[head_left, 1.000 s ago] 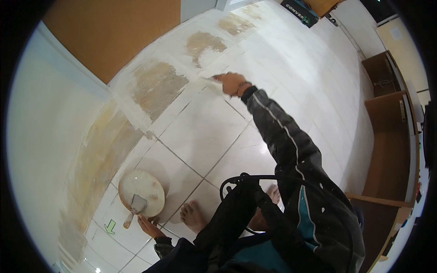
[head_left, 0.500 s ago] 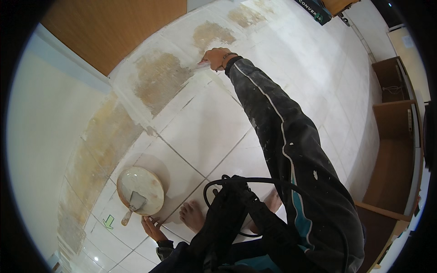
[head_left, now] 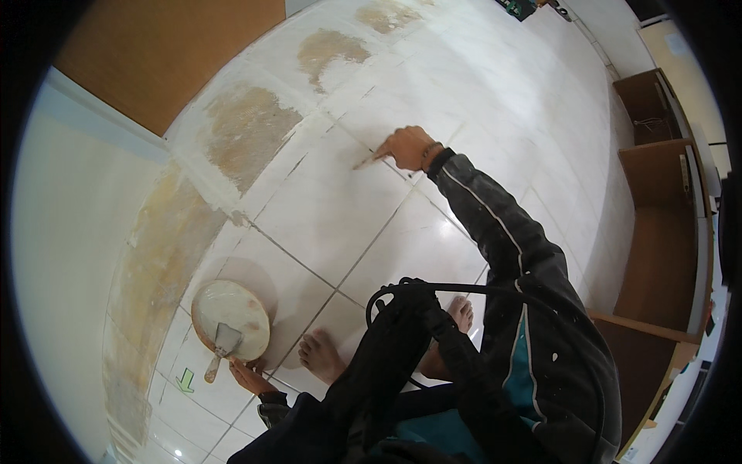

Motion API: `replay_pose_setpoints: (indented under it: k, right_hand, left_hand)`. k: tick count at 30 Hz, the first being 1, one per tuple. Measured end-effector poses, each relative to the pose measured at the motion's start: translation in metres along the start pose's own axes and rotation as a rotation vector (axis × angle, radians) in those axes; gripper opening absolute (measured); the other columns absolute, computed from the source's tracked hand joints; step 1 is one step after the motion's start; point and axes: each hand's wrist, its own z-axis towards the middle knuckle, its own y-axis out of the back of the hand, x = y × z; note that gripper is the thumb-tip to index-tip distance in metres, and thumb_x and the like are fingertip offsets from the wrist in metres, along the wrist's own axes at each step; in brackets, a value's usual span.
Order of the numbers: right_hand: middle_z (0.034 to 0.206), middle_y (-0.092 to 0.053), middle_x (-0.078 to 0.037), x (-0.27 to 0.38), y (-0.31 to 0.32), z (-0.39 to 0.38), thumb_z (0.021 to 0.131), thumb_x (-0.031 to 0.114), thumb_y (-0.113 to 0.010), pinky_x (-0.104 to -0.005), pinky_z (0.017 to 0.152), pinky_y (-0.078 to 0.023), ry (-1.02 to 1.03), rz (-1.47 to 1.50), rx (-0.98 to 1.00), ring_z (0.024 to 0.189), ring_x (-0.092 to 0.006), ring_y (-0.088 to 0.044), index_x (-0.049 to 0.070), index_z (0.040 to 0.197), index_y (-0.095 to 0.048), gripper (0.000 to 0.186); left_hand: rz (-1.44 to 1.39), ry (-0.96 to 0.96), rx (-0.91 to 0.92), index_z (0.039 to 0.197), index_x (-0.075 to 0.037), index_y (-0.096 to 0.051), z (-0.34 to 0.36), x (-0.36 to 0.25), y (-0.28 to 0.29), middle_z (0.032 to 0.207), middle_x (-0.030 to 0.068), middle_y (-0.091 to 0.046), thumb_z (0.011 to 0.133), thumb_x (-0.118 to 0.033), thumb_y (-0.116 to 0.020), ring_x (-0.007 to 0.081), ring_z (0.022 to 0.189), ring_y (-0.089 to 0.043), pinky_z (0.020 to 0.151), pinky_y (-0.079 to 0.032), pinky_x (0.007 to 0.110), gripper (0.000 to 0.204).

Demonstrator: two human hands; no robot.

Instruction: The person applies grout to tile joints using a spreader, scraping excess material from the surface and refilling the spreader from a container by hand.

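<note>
My right hand (head_left: 406,148) is closed on a thin, light putty knife (head_left: 365,162), whose blade is over the white floor tiles near a grout line. At the lower left, a round shallow pan (head_left: 238,303) holds pale putty and a wide scraper (head_left: 227,338) with a stained handle. My left hand (head_left: 249,375) grips the pan's near rim from below, its fingers partly hidden. Rough beige and grey patches (head_left: 251,131) with white smears run along the wall side of the floor.
A brown door (head_left: 170,54) and white wall (head_left: 69,255) stand at the left. Open wooden cabinet units (head_left: 661,263) line the right side. My bare feet (head_left: 317,356) and dangling black straps and cable (head_left: 417,309) are below me. Dark objects (head_left: 518,8) lie at the far top.
My right hand first moved forward and left onto the patched edge, then came back right and nearer, onto the tiles. My left hand stays at the pan. The view has shifted slightly.
</note>
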Motion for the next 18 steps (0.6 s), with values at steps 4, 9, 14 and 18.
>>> replay_pose_setpoints:
  k: [4,9,14,18]
  right_hand:
    - [0.094,-0.069,-0.005,-0.001,-0.005,-0.063,0.066,0.005,-0.059,-0.0384,0.072,-0.052,0.008,-0.009,0.065,0.087,-0.0275,-0.065,0.027,0.104,-0.070,0.045]
    - [0.093,-0.069,-0.009,-0.010,-0.002,-0.083,0.069,0.007,-0.056,-0.0410,0.073,-0.052,-0.172,0.140,-0.148,0.087,-0.0301,-0.065,0.019,0.110,-0.066,0.044]
    - [0.083,-0.065,-0.016,0.053,-0.025,-0.056,0.074,0.008,-0.054,-0.0448,0.063,-0.051,-0.296,0.089,-0.195,0.077,-0.0338,-0.065,0.008,0.124,-0.050,0.050]
    - [0.092,-0.063,-0.020,0.064,-0.115,0.018,0.088,0.020,-0.052,-0.0411,0.067,-0.053,-0.376,-0.144,-0.329,0.092,-0.0312,-0.062,-0.008,0.115,-0.050,0.039]
  left_hand:
    - [0.014,-0.021,-0.011,0.109,-0.006,-0.048,-0.020,0.002,0.023,0.086,0.0061,-0.058,0.093,-0.049,-0.047,0.0145,0.070,-0.056,0.059,-0.049,0.029,0.046]
    - [0.056,-0.048,0.040,0.109,-0.006,-0.049,-0.028,0.003,0.044,0.084,0.0058,-0.058,0.095,-0.046,-0.045,0.0134,0.068,-0.056,0.054,-0.048,0.027,0.043]
    - [0.153,-0.159,0.103,0.108,-0.004,-0.049,-0.026,0.005,0.042,0.084,0.0050,-0.056,0.096,-0.044,-0.044,0.0122,0.068,-0.054,0.054,-0.047,0.026,0.041]
    - [0.261,-0.251,0.119,0.111,-0.006,-0.049,0.018,0.059,-0.003,0.081,0.0043,-0.057,0.095,-0.042,-0.046,0.0138,0.066,-0.055,0.053,-0.046,0.027,0.039]
